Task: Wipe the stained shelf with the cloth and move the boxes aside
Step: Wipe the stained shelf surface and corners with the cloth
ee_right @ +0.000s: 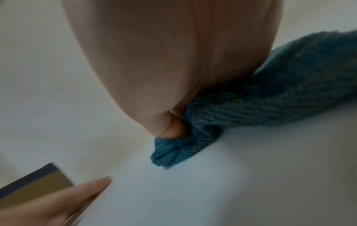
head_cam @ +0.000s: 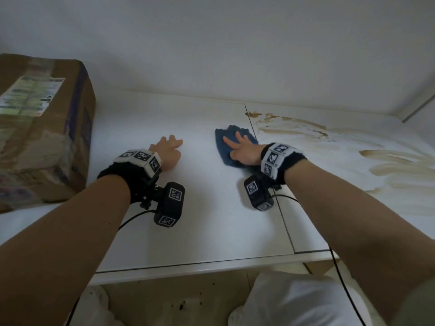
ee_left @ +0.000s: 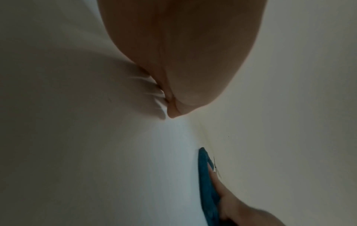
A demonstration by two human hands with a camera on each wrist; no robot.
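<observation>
Wiping step: right hand [head_cam: 243, 152] presses flat on cloth [head_cam: 227, 147], left of the stain [head_cam: 329, 147].
Left hand [head_cam: 168, 150] flat, empty on shelf [head_cam: 211, 220]; next I sweep right.

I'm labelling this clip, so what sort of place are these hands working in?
Probably a storage shelf or cupboard indoors: a white laminate shelf closed in by white walls, a taped brown cardboard box stored on it, and brown spill stains being wiped with a blue knitted cloth.
</observation>
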